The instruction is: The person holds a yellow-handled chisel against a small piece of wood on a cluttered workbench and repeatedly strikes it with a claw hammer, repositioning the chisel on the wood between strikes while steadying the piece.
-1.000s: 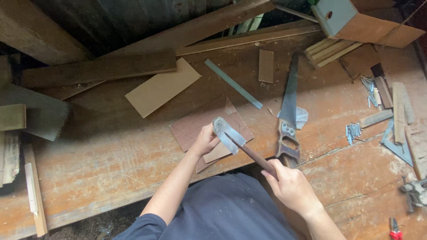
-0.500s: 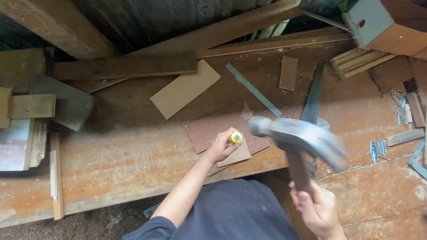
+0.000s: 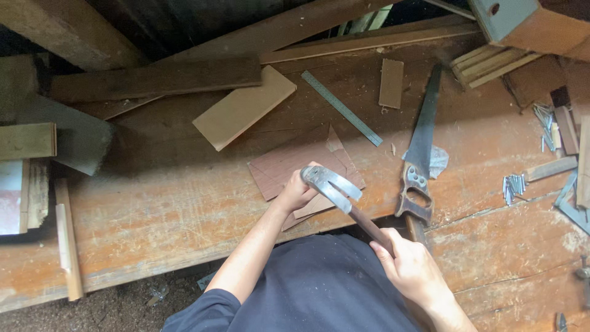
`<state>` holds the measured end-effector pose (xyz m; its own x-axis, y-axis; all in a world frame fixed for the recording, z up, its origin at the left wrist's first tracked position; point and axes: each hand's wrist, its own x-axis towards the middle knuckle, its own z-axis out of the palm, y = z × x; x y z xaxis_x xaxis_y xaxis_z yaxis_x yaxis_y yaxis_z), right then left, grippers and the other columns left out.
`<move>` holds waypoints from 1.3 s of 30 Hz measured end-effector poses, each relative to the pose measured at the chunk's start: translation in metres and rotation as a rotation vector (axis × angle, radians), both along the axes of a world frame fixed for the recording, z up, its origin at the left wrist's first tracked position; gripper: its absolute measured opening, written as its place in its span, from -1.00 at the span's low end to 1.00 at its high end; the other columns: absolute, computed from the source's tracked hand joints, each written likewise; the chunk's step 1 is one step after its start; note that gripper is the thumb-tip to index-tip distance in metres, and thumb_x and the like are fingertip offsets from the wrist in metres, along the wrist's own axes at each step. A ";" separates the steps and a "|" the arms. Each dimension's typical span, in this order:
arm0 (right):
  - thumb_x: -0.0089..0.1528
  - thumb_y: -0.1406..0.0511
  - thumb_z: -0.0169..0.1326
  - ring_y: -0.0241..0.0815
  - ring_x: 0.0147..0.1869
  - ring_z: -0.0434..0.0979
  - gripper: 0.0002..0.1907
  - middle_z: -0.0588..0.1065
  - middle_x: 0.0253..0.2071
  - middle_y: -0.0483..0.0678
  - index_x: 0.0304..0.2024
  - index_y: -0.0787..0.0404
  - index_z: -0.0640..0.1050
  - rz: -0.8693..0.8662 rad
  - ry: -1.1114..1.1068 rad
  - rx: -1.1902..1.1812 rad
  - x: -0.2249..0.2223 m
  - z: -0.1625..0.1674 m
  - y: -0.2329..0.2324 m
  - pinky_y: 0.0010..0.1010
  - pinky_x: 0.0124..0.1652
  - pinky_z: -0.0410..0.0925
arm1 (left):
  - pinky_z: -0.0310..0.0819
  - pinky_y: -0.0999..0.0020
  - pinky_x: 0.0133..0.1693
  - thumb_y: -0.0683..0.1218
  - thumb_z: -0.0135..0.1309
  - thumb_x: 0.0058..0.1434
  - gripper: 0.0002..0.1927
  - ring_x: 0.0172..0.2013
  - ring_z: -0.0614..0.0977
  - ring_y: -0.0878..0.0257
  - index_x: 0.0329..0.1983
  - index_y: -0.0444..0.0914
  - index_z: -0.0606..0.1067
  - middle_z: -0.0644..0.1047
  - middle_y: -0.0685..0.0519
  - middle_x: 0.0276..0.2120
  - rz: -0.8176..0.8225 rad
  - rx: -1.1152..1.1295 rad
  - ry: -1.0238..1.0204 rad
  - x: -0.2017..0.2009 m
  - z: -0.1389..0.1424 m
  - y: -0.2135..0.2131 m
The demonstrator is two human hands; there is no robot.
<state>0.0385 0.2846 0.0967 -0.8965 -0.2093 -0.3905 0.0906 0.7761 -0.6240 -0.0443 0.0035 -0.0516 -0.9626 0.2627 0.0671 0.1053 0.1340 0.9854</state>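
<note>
gripping hammer (image 3: pixel 329 183) in right hand (image 3: pixel 413 270), head beside left hand (image 3: pixel 297 193)

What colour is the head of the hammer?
The hammer head is shiny silvery grey metal, seen clearly in the head view.

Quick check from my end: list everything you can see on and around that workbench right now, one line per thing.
workbench: one, worn reddish-brown wood, fills the view
claw hammer: one, steel head, brown handle, over the thin boards
thin boards: a few, reddish, bench centre
tan board: one, left of centre
metal ruler: one, grey-green, diagonal, upper centre
small wood piece: one, brown, beside the ruler
handsaw: one, dark blade, wooden handle, right of centre
nails: a pile, silver, right
planks: several, brown, along the back
left hand: on the thin boards, under the hammer head
right hand: gripping the hammer handle
</note>
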 end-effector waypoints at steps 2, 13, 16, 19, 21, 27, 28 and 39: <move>0.22 0.17 0.11 0.19 -0.41 0.63 -0.70 0.56 -0.55 0.13 -0.03 0.12 0.52 0.013 0.046 -0.064 0.005 0.004 -0.006 -0.10 -0.43 0.42 | 0.56 0.31 -0.13 -0.19 0.14 0.26 -0.83 -0.22 0.68 0.18 -0.09 -0.27 0.50 0.64 0.00 -0.27 0.002 -0.011 -0.004 0.002 0.000 0.001; 0.27 0.23 0.08 -0.07 -0.58 0.57 -0.77 0.50 -0.60 0.03 -0.08 0.20 0.56 -0.038 0.202 -0.253 0.031 0.022 -0.004 -0.32 -0.49 0.38 | 0.57 0.26 -0.09 -0.16 0.16 0.26 -0.73 -0.12 0.68 0.11 0.01 -0.30 0.50 0.62 -0.07 -0.14 -0.021 0.025 0.112 0.015 0.012 0.001; 0.32 0.25 0.03 -0.14 -0.49 0.58 -0.82 0.54 -0.50 -0.03 -0.13 0.20 0.56 -0.046 0.418 -0.373 0.046 0.030 0.013 -0.42 -0.44 0.42 | 0.51 0.26 -0.18 -0.11 0.18 0.28 -0.70 -0.21 0.67 0.11 0.04 -0.27 0.45 0.61 -0.05 -0.24 0.004 -0.073 0.079 0.020 0.015 0.002; 0.29 0.26 0.05 -0.16 -0.52 0.51 -0.84 0.51 -0.57 -0.09 -0.17 0.20 0.58 -0.187 0.294 -0.405 0.057 0.039 0.026 -0.40 -0.46 0.43 | 0.52 0.23 -0.22 -0.06 0.21 0.33 -0.78 -0.28 0.68 0.06 -0.07 -0.24 0.46 0.61 -0.07 -0.32 0.019 -0.133 -0.028 0.024 0.019 0.003; 0.31 0.27 0.09 -0.07 -0.43 0.47 -0.84 0.53 -0.50 -0.05 -0.14 0.21 0.59 -0.243 0.232 -0.383 0.058 0.040 0.025 -0.33 -0.40 0.46 | 0.53 0.24 -0.21 -0.07 0.21 0.33 -0.78 -0.27 0.69 0.07 -0.07 -0.24 0.46 0.62 -0.07 -0.31 0.021 -0.139 -0.021 0.025 0.021 0.003; 0.26 0.16 0.09 0.28 -0.26 0.61 -0.72 0.57 -0.46 0.19 -0.05 0.14 0.54 -0.063 -0.032 0.042 0.048 0.047 0.003 -0.06 -0.31 0.43 | 0.54 0.28 -0.12 -0.15 0.17 0.24 -0.68 -0.15 0.68 0.09 0.04 -0.26 0.45 0.62 -0.06 -0.20 0.006 -0.054 0.096 0.031 0.020 0.005; 0.25 0.15 0.09 0.27 -0.27 0.61 -0.70 0.58 -0.46 0.18 -0.04 0.13 0.54 -0.071 -0.035 0.040 0.048 0.051 0.001 -0.06 -0.32 0.43 | 0.54 0.28 -0.12 -0.15 0.19 0.23 -0.70 -0.17 0.69 0.10 0.01 -0.26 0.46 0.63 -0.05 -0.22 0.000 -0.068 0.085 0.034 0.019 0.005; 0.27 0.21 0.09 0.02 -0.58 0.57 -0.78 0.50 -0.62 0.14 -0.15 0.21 0.58 -0.163 -0.033 -0.101 0.067 0.035 0.006 -0.26 -0.48 0.36 | 0.48 0.28 -0.10 -0.15 0.17 0.29 -0.69 -0.20 0.61 0.10 0.05 -0.30 0.43 0.60 -0.06 -0.19 -0.016 0.006 0.068 0.047 0.009 0.011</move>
